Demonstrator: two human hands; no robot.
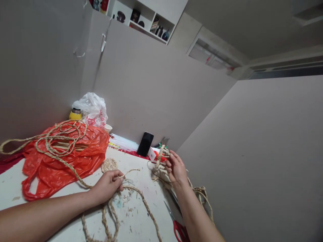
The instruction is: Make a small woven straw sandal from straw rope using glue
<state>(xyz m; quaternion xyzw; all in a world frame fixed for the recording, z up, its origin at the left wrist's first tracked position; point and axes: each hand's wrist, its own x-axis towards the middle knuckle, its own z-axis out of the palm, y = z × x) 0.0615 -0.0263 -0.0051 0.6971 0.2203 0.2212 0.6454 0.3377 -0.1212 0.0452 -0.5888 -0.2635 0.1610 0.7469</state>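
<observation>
My left hand (107,188) is closed in a pinch on a braided straw cord (132,170), its thin frayed end sticking out past the fingertips. Longer lengths of the braid (148,208) run under and around that hand across the white tabletop (141,228). Just behind it lies a flat round coil of braided straw (109,164). Further right, my right hand (178,169) has thumb and fingers closed on the upper part of a short braided straw piece (159,158). More loose cord (204,195) trails behind the right forearm.
An orange-red plastic bag (93,144) carries a tangled heap of braid (57,141) on the left. Behind it are a yellow jar (75,114), a white plastic bag (92,106) and a small white cup (108,128). A phone (145,144) leans on the wall. Red-handled scissors (179,231) lie near the right forearm.
</observation>
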